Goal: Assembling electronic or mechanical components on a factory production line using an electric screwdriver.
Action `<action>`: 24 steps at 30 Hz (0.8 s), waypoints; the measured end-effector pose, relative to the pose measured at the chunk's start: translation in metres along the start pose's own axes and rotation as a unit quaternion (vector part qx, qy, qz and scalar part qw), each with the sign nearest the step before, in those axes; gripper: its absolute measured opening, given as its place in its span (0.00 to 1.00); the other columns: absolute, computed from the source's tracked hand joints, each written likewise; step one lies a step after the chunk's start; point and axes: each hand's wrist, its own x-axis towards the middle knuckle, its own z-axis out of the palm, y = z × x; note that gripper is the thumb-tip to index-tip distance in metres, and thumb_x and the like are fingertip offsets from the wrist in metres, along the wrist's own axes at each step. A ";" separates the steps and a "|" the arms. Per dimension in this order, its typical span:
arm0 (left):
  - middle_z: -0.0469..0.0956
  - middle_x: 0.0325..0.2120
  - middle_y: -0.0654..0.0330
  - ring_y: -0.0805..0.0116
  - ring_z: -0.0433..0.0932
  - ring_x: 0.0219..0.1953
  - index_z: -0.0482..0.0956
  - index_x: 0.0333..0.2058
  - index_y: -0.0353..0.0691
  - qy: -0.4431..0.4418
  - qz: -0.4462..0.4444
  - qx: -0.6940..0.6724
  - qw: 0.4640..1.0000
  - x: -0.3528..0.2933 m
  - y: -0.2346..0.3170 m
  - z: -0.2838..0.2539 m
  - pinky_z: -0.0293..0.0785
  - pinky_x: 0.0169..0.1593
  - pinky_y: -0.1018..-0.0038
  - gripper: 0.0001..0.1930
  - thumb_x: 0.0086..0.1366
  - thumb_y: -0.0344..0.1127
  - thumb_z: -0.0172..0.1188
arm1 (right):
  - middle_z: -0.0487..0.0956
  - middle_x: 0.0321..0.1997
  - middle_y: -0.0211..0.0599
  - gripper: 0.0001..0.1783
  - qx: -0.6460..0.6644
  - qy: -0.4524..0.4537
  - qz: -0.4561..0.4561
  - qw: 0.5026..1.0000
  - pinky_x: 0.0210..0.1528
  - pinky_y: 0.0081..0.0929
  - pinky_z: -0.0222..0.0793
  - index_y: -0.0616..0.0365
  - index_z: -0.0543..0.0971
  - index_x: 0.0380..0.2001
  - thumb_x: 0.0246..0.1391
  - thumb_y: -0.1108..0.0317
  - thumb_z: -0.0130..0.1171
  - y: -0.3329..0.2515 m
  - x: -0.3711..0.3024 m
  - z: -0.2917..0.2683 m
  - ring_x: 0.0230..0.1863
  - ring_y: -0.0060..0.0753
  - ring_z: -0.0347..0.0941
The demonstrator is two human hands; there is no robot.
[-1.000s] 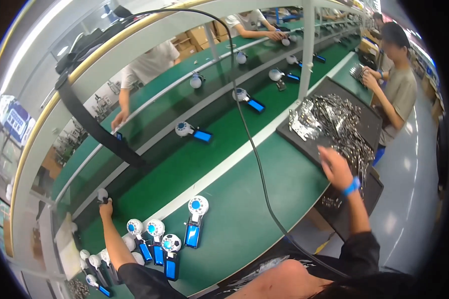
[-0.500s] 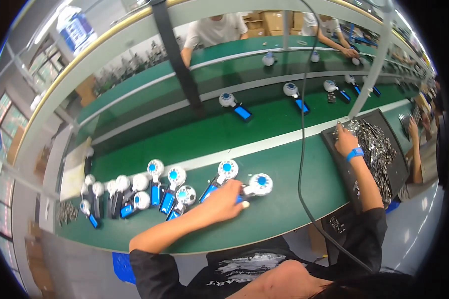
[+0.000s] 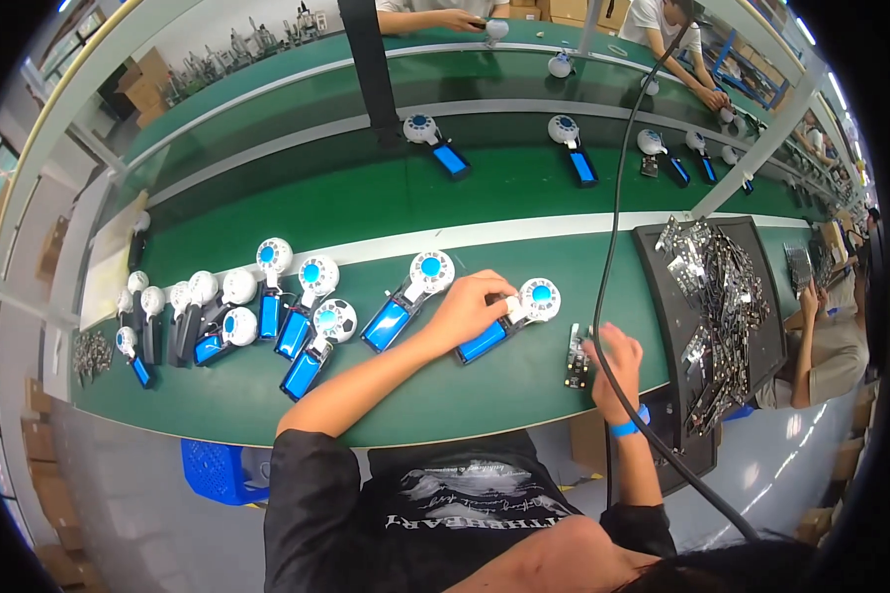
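Observation:
A half-built device (image 3: 483, 342) lies in front of me, with a white round head, a blue disc in its middle and a dark handle holding a blue battery-like block. My left hand (image 3: 473, 306) is closed on it, fingers at the neck below the head. My right hand (image 3: 618, 368) is partly blurred behind a black cable. Its fingertips meet the edge of a small dark circuit board (image 3: 577, 358), just right of the device; the exact grip is hard to see. To the left lies a similar device (image 3: 430, 272), and several more (image 3: 316, 277) cluster farther left.
A black tray (image 3: 653, 259) heaped with circuit boards stands at the right. The black cable (image 3: 613, 212) hangs across the bench. More devices (image 3: 574, 148) lie on the green belt beyond a pale rail. Small metal parts (image 3: 91, 356) are piled far left. Other people work opposite and at right.
My right hand has come from the tray to the bench, and a circuit board now shows at its fingers. My left hand stays at the device, its fingers now at the neck. The view has shifted.

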 end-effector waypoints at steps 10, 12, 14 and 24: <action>0.84 0.32 0.63 0.76 0.80 0.33 0.86 0.41 0.32 -0.030 -0.084 -0.313 0.945 -0.005 -0.005 -0.002 0.77 0.40 0.75 0.08 0.64 0.26 0.63 | 0.74 0.54 0.48 0.30 0.059 -0.053 0.278 0.957 0.52 0.34 0.72 0.64 0.72 0.62 0.52 0.79 0.60 -0.054 0.011 0.024 0.50 0.52 0.76; 0.84 0.31 0.62 0.76 0.81 0.33 0.86 0.41 0.32 -0.018 -0.064 -0.300 0.952 -0.010 -0.007 -0.003 0.77 0.39 0.76 0.08 0.64 0.26 0.64 | 0.74 0.55 0.47 0.32 0.117 -0.074 0.290 0.947 0.50 0.31 0.74 0.65 0.70 0.63 0.53 0.80 0.59 -0.054 0.013 0.025 0.49 0.45 0.78; 0.84 0.29 0.61 0.77 0.82 0.32 0.86 0.41 0.32 -0.008 -0.019 -0.277 0.961 -0.013 -0.006 -0.006 0.77 0.37 0.78 0.08 0.63 0.25 0.66 | 0.73 0.56 0.46 0.32 0.251 -0.049 0.299 0.919 0.49 0.30 0.74 0.65 0.70 0.65 0.55 0.80 0.57 -0.054 0.013 0.031 0.49 0.41 0.78; 0.81 0.31 0.61 0.65 0.81 0.29 0.84 0.36 0.37 0.097 0.230 0.044 0.967 -0.024 0.008 -0.011 0.77 0.29 0.72 0.10 0.54 0.25 0.69 | 0.68 0.62 0.41 0.29 0.544 0.003 0.217 0.811 0.47 0.22 0.75 0.67 0.69 0.67 0.61 0.85 0.48 -0.088 0.051 0.062 0.48 0.29 0.77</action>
